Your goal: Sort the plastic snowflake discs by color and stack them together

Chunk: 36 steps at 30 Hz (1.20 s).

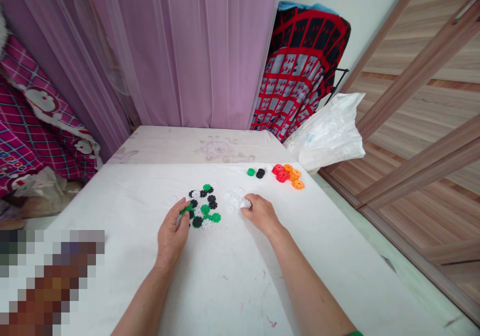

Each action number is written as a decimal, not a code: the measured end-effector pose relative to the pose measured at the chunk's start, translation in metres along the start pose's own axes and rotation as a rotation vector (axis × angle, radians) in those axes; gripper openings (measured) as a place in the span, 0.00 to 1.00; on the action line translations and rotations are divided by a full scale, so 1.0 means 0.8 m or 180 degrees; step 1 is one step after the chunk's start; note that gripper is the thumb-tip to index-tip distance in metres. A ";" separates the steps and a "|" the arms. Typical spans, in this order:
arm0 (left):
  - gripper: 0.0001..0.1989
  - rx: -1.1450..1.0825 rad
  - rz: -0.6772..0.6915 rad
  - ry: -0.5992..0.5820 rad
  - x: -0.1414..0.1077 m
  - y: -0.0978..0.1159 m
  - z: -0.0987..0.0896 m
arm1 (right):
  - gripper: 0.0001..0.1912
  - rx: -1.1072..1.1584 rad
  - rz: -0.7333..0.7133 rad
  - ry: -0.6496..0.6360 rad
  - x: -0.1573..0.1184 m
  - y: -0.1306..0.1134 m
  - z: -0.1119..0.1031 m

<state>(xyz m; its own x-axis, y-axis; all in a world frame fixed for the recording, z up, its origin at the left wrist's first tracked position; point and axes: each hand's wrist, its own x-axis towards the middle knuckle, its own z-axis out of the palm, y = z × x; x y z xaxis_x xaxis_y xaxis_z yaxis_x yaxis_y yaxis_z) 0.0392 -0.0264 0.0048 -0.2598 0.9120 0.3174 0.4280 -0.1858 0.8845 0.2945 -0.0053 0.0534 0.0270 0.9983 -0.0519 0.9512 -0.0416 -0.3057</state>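
Near the middle of the table lies a loose pile of black, green and white notched discs. My left hand is at the left side of this pile, its fingers closed on a green disc. To the right of the pile are several white discs spread on the white cloth. My right hand is at their right edge, thumb and fingers pinched on white discs. Farther back sit a green stack, a black stack, and a group of red discs and orange discs.
The white-covered table has a flowered cover at its far end. A white plastic bag stands at the back right corner. Behind are a purple curtain and a chair under red patterned cloth.
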 end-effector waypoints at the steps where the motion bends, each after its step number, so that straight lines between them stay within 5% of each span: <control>1: 0.16 0.0010 0.0007 0.0008 0.000 0.000 0.000 | 0.17 -0.0024 0.0005 -0.0004 0.000 -0.001 0.000; 16: 0.15 -0.0086 -0.0021 0.0098 -0.001 -0.002 0.003 | 0.18 -0.0015 -0.0131 -0.0006 0.003 -0.001 0.001; 22: 0.15 -0.0046 0.0051 0.0078 0.000 -0.003 0.002 | 0.13 0.0357 0.0096 0.0229 0.045 0.027 -0.020; 27: 0.15 -0.0068 0.0019 0.0110 -0.001 -0.003 0.002 | 0.17 0.0202 -0.0179 -0.0301 0.081 0.020 -0.024; 36: 0.16 0.0019 0.0031 0.0036 -0.002 0.000 0.000 | 0.10 -0.0125 -0.0392 -0.0204 0.081 0.018 -0.025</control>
<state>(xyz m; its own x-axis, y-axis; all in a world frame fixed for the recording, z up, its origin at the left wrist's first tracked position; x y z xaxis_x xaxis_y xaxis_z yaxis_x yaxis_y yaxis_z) 0.0397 -0.0277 0.0040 -0.2654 0.9060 0.3297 0.4356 -0.1924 0.8793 0.3160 0.0597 0.0647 -0.1091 0.9910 -0.0772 0.9574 0.0839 -0.2762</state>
